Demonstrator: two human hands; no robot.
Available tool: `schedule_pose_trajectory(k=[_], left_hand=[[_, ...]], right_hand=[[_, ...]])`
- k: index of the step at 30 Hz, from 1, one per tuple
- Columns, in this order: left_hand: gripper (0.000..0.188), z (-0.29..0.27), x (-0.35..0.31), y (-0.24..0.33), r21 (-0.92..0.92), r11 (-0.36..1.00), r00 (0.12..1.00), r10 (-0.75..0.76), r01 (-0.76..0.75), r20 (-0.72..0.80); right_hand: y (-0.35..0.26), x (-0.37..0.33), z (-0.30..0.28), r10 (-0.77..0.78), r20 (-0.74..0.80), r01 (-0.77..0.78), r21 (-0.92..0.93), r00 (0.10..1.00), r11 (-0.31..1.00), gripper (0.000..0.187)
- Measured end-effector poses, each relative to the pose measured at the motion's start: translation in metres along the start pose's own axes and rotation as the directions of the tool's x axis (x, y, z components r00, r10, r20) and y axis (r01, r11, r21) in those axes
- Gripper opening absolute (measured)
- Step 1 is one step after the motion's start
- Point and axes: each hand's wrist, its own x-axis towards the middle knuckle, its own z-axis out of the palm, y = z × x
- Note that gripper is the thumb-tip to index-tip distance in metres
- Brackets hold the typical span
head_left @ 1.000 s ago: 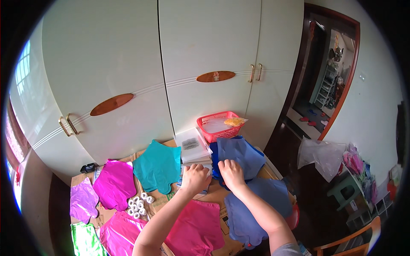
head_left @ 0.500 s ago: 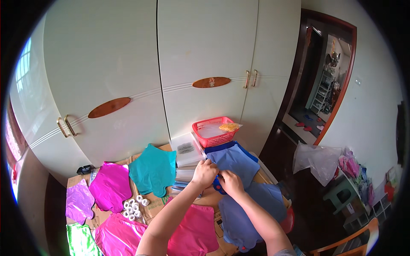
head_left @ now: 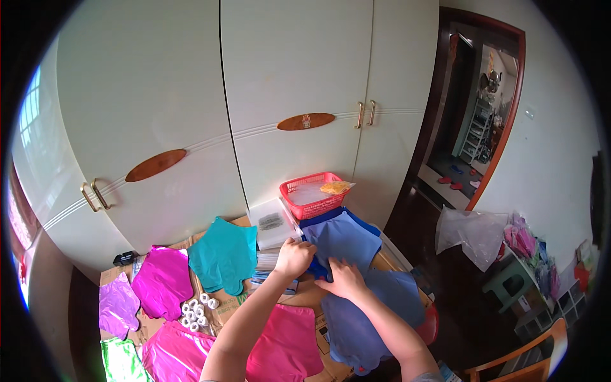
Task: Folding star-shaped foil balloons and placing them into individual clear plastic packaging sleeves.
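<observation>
My left hand point(head_left: 296, 256) is closed in a fist on the edge of a dark blue flat sheet-like piece point(head_left: 316, 268), which bears a small red patch. Beside it my right hand point(head_left: 345, 279) rests with fingers somewhat apart, thumb towards the dark blue piece and fingertips over a light blue flat piece point(head_left: 347, 235). Most of the dark blue piece is hidden by the hands. Below the right wrist lies a stack of grey-blue flat pieces point(head_left: 372, 312). A stack of clear-wrapped thin packets point(head_left: 267, 263) is left of my left hand.
A red plastic basket point(head_left: 315, 207) with clear bags stands at the back, next to a clear-covered box point(head_left: 272, 224). Shiny flat pieces in teal point(head_left: 224, 254), magenta point(head_left: 162, 280) and pink point(head_left: 286, 340) cover the cardboard. Small white rolls point(head_left: 196, 313) lie among them. A wardrobe point(head_left: 293, 63) stands behind.
My left hand has moved slightly left, away from my right hand. The right hand's fingers have loosened from a pinch and spread. The view has shifted slightly.
</observation>
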Motion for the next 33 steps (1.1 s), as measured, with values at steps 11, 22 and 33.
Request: schedule_pose_trajectory(k=[11,22,33], left_hand=[[0.019,0.009,0.007,-0.005,-0.239,0.951,0.976,-0.162,0.194,0.149],[0.022,0.005,0.004,-0.003,-0.217,0.944,0.967,-0.234,0.250,0.097],[0.020,-0.006,-0.013,-0.013,-0.090,0.950,0.937,-0.275,0.300,0.217]], right_hand=[[0.018,0.011,-0.005,-0.382,-0.390,0.273,-0.308,0.838,0.911,0.024],[0.004,0.043,0.019,-0.273,-0.231,0.256,-0.103,0.934,0.961,0.017],[-0.003,0.055,0.031,0.117,-0.159,-0.082,0.214,0.980,0.973,0.019]])
